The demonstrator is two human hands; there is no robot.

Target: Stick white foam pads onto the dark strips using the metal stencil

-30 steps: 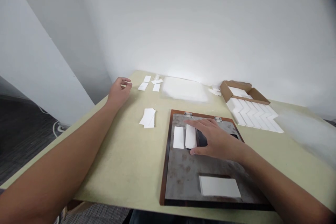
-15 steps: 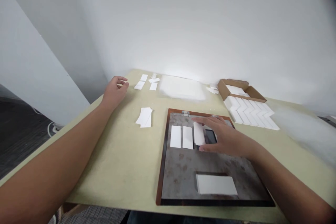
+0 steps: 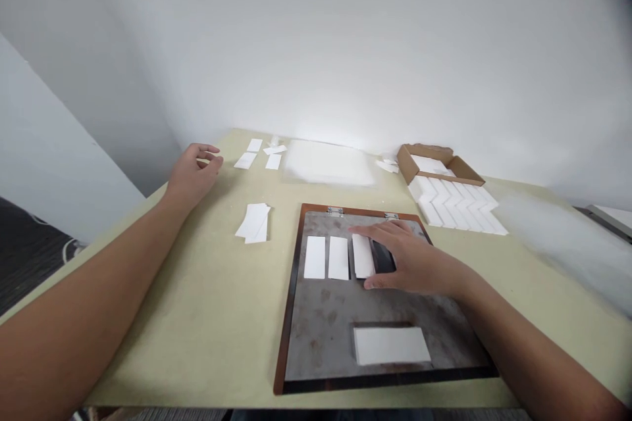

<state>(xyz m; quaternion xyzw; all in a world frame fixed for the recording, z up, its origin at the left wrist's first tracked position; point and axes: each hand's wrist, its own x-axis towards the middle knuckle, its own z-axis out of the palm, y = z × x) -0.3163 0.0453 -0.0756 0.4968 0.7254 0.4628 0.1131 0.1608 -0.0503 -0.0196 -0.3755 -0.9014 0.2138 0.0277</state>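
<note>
A grey metal plate with a brown rim (image 3: 326, 316) lies in front of me on the table. My right hand (image 3: 407, 260) rests on it with fingers stretched flat, fingertips on the third white strip (image 3: 362, 255) beside a dark slot (image 3: 382, 256). Two white strips (image 3: 326, 257) lie in slots to its left. A wider white card (image 3: 391, 345) sits in a recess near the plate's front. My left hand (image 3: 193, 171) lies on the table at the far left, fingers loosely curled, near small white slips (image 3: 245, 160); whether it holds anything is unclear.
A small pile of white strips (image 3: 253, 222) lies left of the plate. A cardboard box (image 3: 429, 161) and rows of white pieces (image 3: 457, 204) sit at the back right. A clear plastic sheet (image 3: 328, 163) lies by the wall, and another (image 3: 567, 243) at the right.
A second strip now lies flat in its slot and my right hand has moved right, laying a third strip beside it. My left hand stayed on the table; the view shifted.
</note>
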